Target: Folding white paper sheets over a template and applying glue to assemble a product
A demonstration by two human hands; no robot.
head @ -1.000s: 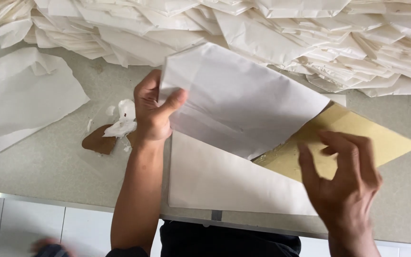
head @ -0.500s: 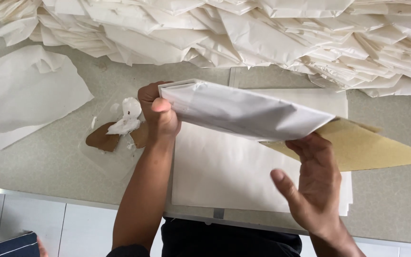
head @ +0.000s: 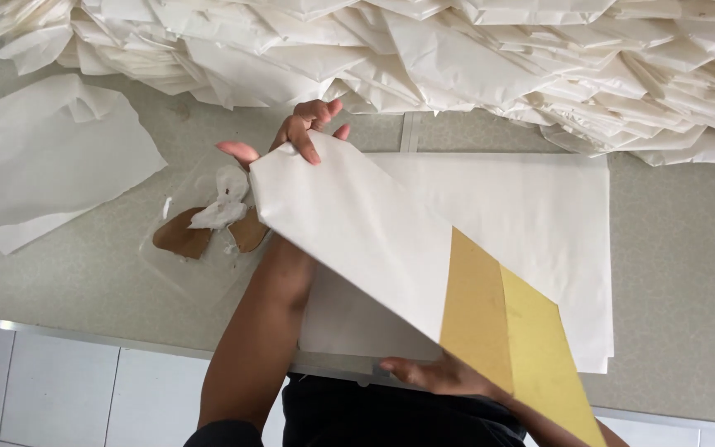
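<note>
1. Your left hand (head: 299, 132) gripped the far corner of a folded white paper sheet (head: 357, 232), fingers curled over the top edge and thumb spread to the side. That pinch kept the fold from springing open.

2. The folded sheet was wrapped around a yellow-brown card template (head: 506, 323), which stuck out of its lower right end. The card appeared to serve as a former, giving the paper a straight edge to crease against.

3. Your right hand (head: 440, 377) sat under the near edge of the folded piece, close to your body. Fingers lay against the underside, but the paper hid most of them; I could not tell whether they were clenched on it or only propping it.

4. The whole piece was tilted, raised off the stack of flat white sheets (head: 539, 215) lying squared on the grey counter (head: 680, 273) directly beneath. Held that way, it stayed clear of the next sheet.

5. Left of your forearm sat brown card scraps with a crumpled white wad (head: 213, 219), within easy reach of the left hand.

6. A loose white sheet (head: 51, 165) lay further left, apart from the stack.

7. A large heap of folded white paper pieces (head: 457, 58) filled the far side of the counter, out of the working area.
</note>
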